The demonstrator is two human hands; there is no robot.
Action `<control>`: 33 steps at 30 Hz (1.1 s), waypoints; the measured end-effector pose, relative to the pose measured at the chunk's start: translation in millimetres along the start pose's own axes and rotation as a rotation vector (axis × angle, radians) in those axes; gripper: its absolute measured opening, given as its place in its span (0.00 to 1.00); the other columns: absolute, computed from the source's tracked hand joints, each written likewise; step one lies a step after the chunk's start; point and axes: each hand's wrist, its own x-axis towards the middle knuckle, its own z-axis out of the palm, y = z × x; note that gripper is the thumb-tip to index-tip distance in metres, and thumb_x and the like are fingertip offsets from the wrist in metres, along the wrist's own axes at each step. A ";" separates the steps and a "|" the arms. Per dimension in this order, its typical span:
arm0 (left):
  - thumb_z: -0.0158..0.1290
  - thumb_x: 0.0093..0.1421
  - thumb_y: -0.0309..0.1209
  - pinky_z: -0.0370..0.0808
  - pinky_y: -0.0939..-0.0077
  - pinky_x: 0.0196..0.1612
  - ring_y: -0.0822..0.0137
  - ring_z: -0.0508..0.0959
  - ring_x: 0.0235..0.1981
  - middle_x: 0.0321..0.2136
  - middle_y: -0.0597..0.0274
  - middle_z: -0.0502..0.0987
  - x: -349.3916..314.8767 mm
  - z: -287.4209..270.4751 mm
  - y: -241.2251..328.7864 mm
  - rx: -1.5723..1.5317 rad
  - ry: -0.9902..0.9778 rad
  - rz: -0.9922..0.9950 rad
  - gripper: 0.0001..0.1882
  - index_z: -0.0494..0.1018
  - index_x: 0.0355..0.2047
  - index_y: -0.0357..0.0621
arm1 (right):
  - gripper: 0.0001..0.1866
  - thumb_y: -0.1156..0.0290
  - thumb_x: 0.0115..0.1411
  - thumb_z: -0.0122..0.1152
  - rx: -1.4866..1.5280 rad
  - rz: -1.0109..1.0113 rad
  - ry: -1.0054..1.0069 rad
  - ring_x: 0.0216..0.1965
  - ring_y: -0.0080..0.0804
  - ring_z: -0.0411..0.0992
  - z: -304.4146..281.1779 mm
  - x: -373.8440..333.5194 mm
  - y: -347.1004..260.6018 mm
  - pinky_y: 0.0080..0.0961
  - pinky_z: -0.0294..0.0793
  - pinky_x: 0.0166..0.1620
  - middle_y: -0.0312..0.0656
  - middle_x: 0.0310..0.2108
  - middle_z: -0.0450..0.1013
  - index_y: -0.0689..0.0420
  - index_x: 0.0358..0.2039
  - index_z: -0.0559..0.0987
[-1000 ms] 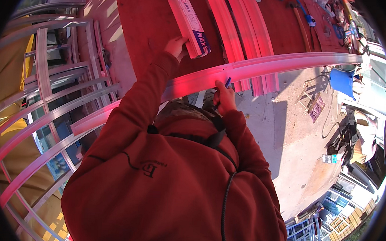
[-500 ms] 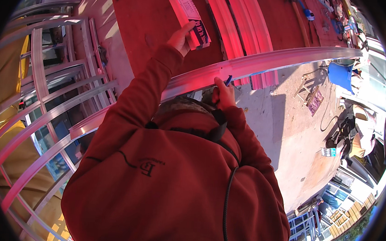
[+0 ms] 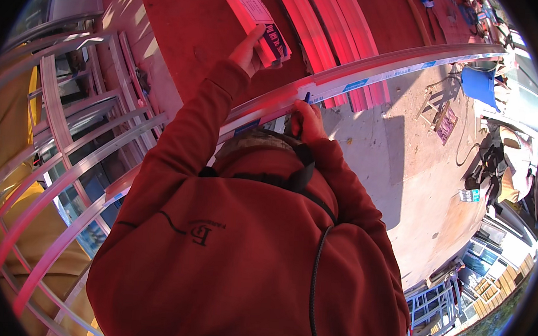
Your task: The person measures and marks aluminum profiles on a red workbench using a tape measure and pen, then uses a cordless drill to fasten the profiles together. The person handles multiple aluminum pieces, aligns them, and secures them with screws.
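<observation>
My left hand (image 3: 246, 54) is closed on the near end of a long profile (image 3: 246, 11) with a printed white and dark wrapping. In front of my body, a long pale metal profile (image 3: 423, 59) lies crosswise, its near side showing a strip of white and blue film. My right hand (image 3: 309, 122) is closed around a blue pen (image 3: 307, 98), whose upper part shows against the crosswise profile's near edge. The pen's tip cannot be made out.
Several more long profiles (image 3: 339, 34) lie on the red tabletop (image 3: 172, 33). Metal frames (image 3: 67, 137) stand at the left. At the right are a blue bucket-like container (image 3: 480, 90), a small wooden stool (image 3: 446, 124) and piled dark and pale items (image 3: 494, 166) on the floor.
The crosswise profile has turned, so its white and blue film now shows. My right hand has risen slightly with the pen against it. My left hand keeps its hold.
</observation>
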 end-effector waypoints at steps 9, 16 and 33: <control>0.49 0.65 0.57 0.80 0.48 0.45 0.52 0.81 0.45 0.42 0.51 0.80 -1.7 2.1 7.9 0.002 -0.030 -0.038 0.28 0.71 0.50 0.44 | 0.11 0.61 0.63 0.51 0.136 -0.007 -0.039 0.12 0.31 0.60 -0.1 4.3 7.4 0.27 0.59 0.18 0.41 0.13 0.63 0.57 0.33 0.70; 0.48 0.66 0.57 0.80 0.49 0.46 0.51 0.81 0.45 0.42 0.49 0.80 -3.6 0.4 10.1 0.024 -0.028 -0.054 0.29 0.71 0.50 0.43 | 0.13 0.61 0.62 0.50 0.166 0.004 -0.072 0.13 0.32 0.60 3.4 3.9 5.5 0.28 0.60 0.20 0.41 0.12 0.62 0.57 0.29 0.70; 0.51 0.64 0.57 0.80 0.47 0.47 0.46 0.81 0.47 0.45 0.50 0.79 -4.1 -4.9 8.3 0.006 0.012 -0.075 0.30 0.69 0.52 0.43 | 0.14 0.59 0.59 0.50 0.324 0.006 -0.107 0.14 0.34 0.62 6.1 6.1 15.8 0.29 0.62 0.20 0.42 0.13 0.63 0.59 0.32 0.73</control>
